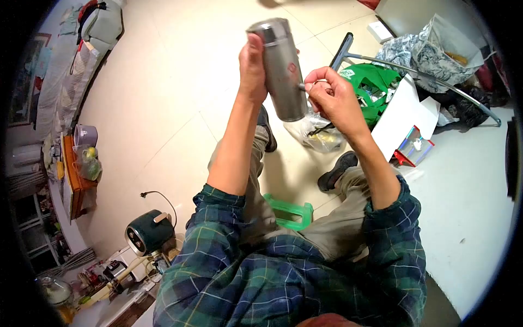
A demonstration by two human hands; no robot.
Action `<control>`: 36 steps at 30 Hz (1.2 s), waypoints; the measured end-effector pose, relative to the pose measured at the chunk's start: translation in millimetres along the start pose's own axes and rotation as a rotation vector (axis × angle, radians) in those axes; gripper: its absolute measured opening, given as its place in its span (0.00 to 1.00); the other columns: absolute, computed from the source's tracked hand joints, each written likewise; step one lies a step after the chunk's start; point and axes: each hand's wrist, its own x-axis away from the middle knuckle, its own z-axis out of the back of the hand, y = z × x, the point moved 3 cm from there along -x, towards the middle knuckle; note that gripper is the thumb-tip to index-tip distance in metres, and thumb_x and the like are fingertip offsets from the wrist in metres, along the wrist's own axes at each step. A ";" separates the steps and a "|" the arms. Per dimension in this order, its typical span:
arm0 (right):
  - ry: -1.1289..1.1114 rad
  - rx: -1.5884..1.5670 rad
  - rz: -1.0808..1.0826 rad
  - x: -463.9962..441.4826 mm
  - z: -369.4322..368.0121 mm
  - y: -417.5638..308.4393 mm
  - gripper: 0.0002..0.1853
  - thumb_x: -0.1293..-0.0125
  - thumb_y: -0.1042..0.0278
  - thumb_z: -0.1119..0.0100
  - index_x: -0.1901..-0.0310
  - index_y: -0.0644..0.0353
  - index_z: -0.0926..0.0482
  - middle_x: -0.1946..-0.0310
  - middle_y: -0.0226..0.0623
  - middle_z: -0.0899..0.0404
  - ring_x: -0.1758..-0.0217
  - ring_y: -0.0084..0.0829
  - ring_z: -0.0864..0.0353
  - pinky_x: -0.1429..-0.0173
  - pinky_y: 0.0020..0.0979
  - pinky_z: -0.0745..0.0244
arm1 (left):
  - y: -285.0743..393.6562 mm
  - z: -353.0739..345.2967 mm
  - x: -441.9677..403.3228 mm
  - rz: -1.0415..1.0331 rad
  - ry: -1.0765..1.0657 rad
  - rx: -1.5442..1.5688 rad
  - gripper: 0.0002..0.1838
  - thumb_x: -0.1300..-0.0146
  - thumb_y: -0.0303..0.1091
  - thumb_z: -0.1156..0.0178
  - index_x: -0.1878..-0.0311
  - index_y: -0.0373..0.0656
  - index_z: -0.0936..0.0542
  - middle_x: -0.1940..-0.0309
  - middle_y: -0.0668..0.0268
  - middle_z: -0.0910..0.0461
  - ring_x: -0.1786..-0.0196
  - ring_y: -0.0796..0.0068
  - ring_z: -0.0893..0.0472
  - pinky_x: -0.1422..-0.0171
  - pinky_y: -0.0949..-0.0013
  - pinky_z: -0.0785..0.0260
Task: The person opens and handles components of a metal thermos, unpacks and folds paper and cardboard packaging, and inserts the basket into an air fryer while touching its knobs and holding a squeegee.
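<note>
metal flask (286, 73) hangs tilted in the air above the floor (169, 98), the left hand (252, 71) wrapped around its side near the cap (270, 31). the right hand (333, 97) pinches a small dark piece (302, 86) between thumb and fingers at the flask's lower side; what it is cannot be told. the smooth wall could slide through the left hand's grip if the right hand pushes hard, and the fall would likely end on the floor or a shoe (338, 170). a loosened pinch could drop the piece beside the clear bag (321, 140).

counted outward: one flask, one piece, two hands, one clear bag, two shoes, one green stool (289, 207) between the trouser legs (255, 201), one green bag (364, 79) toward the floor's right edge, one dark appliance (148, 233) by its lower left edge.
</note>
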 end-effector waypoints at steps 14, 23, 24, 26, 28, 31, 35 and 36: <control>0.091 -0.111 0.133 -4.4 0.2 -26.4 0.06 0.36 0.71 0.46 0.61 0.61 0.30 0.83 0.23 0.33 0.80 0.14 0.37 0.75 0.18 0.42 | 7.6 5.3 7.2 0.054 0.061 0.005 0.44 0.47 0.73 0.47 0.50 0.35 0.29 0.65 0.58 0.21 0.65 0.70 0.19 0.63 0.68 0.24; 0.076 -0.115 0.125 -4.7 2.1 -7.9 0.07 0.35 0.71 0.46 0.60 0.61 0.32 0.83 0.24 0.34 0.80 0.14 0.37 0.76 0.18 0.44 | 2.3 -8.3 17.9 0.001 -0.049 -0.141 0.38 0.46 0.66 0.41 0.47 0.38 0.29 0.58 0.66 0.23 0.55 0.77 0.25 0.50 0.71 0.31; 0.081 -0.117 0.117 -5.9 2.4 -5.8 0.07 0.35 0.71 0.45 0.59 0.61 0.32 0.83 0.24 0.34 0.81 0.14 0.37 0.76 0.18 0.44 | -1.2 -8.7 18.8 0.042 -0.034 -0.112 0.38 0.45 0.65 0.40 0.47 0.38 0.28 0.58 0.66 0.23 0.56 0.77 0.25 0.50 0.71 0.31; 0.094 -0.114 0.106 -1.6 8.7 -6.0 0.08 0.35 0.70 0.45 0.59 0.61 0.32 0.84 0.23 0.34 0.81 0.14 0.37 0.77 0.18 0.45 | -2.5 -7.8 19.1 0.071 -0.040 -0.098 0.37 0.45 0.64 0.40 0.48 0.38 0.28 0.58 0.66 0.23 0.56 0.77 0.25 0.50 0.71 0.31; 0.100 -0.159 0.176 -1.4 11.8 -11.5 0.09 0.35 0.68 0.44 0.59 0.60 0.32 0.84 0.23 0.33 0.82 0.14 0.39 0.79 0.18 0.46 | -6.2 -3.3 14.7 0.097 -0.024 -0.056 0.37 0.46 0.63 0.38 0.47 0.38 0.28 0.58 0.66 0.23 0.56 0.76 0.25 0.50 0.72 0.31; 0.154 -0.232 0.226 1.6 26.7 -19.5 0.08 0.36 0.68 0.44 0.60 0.59 0.32 0.84 0.24 0.33 0.84 0.13 0.41 0.81 0.17 0.48 | -4.4 -2.0 13.9 0.060 -0.016 -0.189 0.36 0.47 0.61 0.37 0.47 0.39 0.28 0.58 0.65 0.23 0.55 0.75 0.25 0.49 0.71 0.32; 0.149 -0.199 0.119 -0.6 22.0 -13.7 0.07 0.34 0.66 0.47 0.60 0.58 0.32 0.84 0.24 0.33 0.85 0.12 0.43 0.82 0.17 0.50 | -3.6 -20.3 18.9 -0.050 -0.151 -0.355 0.35 0.47 0.59 0.35 0.48 0.38 0.30 0.58 0.63 0.24 0.54 0.74 0.25 0.47 0.70 0.33; 0.142 -0.185 0.104 -1.2 25.0 -13.7 0.07 0.34 0.66 0.47 0.60 0.58 0.32 0.85 0.25 0.33 0.86 0.13 0.43 0.82 0.18 0.50 | -5.3 -22.0 19.6 -0.004 -0.162 -0.311 0.34 0.47 0.58 0.35 0.49 0.38 0.30 0.58 0.63 0.24 0.54 0.74 0.25 0.47 0.70 0.33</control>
